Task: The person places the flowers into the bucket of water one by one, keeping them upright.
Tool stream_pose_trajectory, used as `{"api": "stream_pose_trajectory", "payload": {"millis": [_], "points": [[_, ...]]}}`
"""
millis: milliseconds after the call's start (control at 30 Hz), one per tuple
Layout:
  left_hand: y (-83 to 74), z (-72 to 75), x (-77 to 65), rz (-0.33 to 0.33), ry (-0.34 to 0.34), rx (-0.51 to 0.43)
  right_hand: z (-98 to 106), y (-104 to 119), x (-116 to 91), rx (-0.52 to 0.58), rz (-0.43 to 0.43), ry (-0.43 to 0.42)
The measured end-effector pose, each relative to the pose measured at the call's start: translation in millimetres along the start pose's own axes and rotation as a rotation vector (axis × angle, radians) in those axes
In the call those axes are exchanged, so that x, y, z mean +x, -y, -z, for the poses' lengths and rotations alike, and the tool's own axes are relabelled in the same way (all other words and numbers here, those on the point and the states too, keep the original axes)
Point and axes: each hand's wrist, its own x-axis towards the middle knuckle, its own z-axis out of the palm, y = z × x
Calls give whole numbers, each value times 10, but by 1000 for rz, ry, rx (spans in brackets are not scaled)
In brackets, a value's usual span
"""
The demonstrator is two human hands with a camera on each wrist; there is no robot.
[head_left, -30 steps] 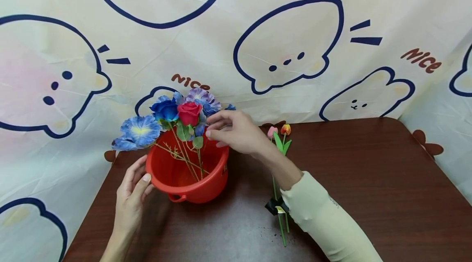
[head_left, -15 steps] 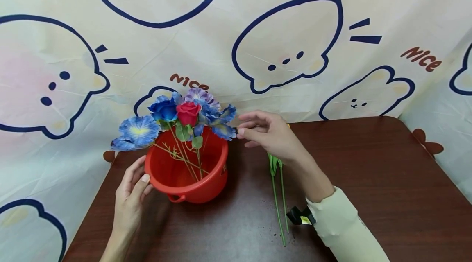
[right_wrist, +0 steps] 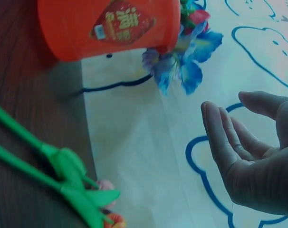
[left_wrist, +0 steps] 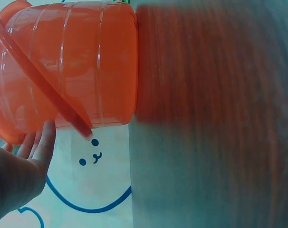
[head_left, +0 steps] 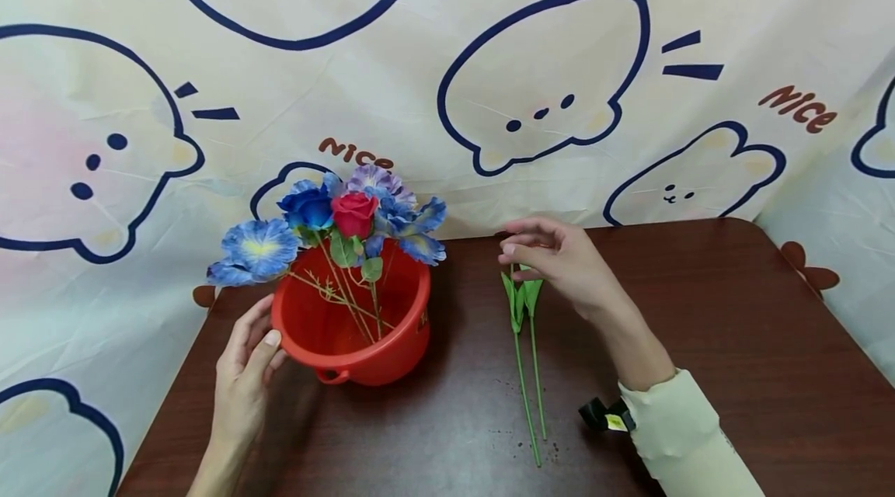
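A red plastic bucket (head_left: 395, 361) stands at the left of the table with several artificial flowers leaning in it. Among them are a red rose (head_left: 354, 214), a blue rose (head_left: 308, 206) and a large blue iris-like bloom (head_left: 260, 247). My left hand (head_left: 241, 380) touches the bucket's left side near the rim, fingers fairly straight, as the left wrist view also shows. My right hand (head_left: 576, 268) hangs over the heads of two artificial tulips with green stems (head_left: 524, 380). Its fingers are loosely bent with nothing between them. Pink and orange tulip blooms (right_wrist: 114, 220) appear in the right wrist view.
The dark brown wooden table (head_left: 699, 342) reaches back to a cream cloth (head_left: 545, 93) printed with cartoon animals. A red handle (left_wrist: 44, 90) slants across the bucket's side. Small dark specks (head_left: 552, 452) lie by the stem ends. A black device (head_left: 607, 415) sits at my right wrist.
My right hand has moved from the flowers in the bucket to the right, over the tulips, uncovering the blue petals at the bouquet's right. My left hand has stayed at the bucket.
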Motion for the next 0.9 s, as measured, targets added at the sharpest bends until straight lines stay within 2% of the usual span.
{"api": "stream_pose_trajectory", "payload": {"millis": [367,900], "points": [[10,0,4,-2,1,-3,247,-173,-97,-18,-62,-71],[12,10,9,-13,5,-23,445,-433,-230,-52,-149,-122]]}}
